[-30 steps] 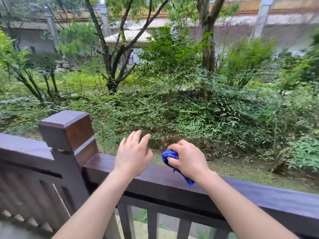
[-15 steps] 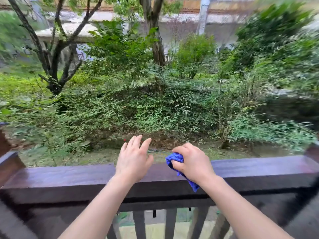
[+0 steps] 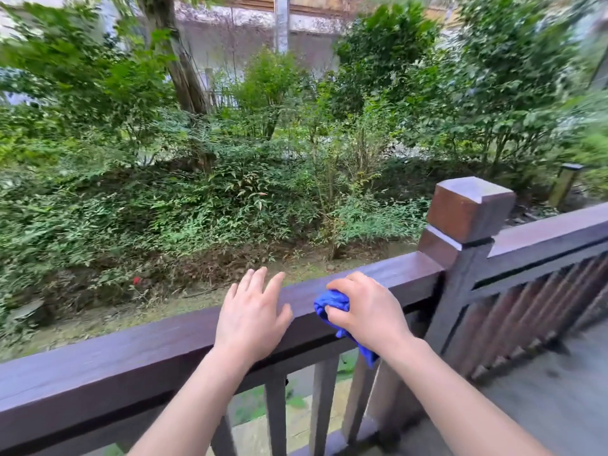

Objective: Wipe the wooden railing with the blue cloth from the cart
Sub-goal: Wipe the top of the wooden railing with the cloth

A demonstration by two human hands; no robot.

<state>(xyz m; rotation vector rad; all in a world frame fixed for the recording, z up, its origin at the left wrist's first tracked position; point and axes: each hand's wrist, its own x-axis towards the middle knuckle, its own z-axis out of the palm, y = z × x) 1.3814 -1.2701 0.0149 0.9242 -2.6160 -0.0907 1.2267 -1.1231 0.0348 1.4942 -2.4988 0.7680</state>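
Observation:
A dark brown wooden railing (image 3: 131, 350) crosses the view, rising from lower left toward the right. My right hand (image 3: 365, 307) is closed around a bunched blue cloth (image 3: 330, 302) and presses it onto the top of the rail; a tail of the cloth hangs down below my wrist. My left hand (image 3: 251, 315) lies flat on the rail just left of the cloth, fingers spread, holding nothing. The cart is out of view.
A square-capped wooden post (image 3: 467, 212) stands just right of my right hand, with a slatted railing section (image 3: 533, 301) beyond it. Vertical balusters (image 3: 324, 399) run below the rail. Shrubs and trees fill the garden behind; grey paving lies at lower right.
Both hands have travelled rightward along the rail with the cloth. The left post has left the view and a post on the right has come in close to my right hand.

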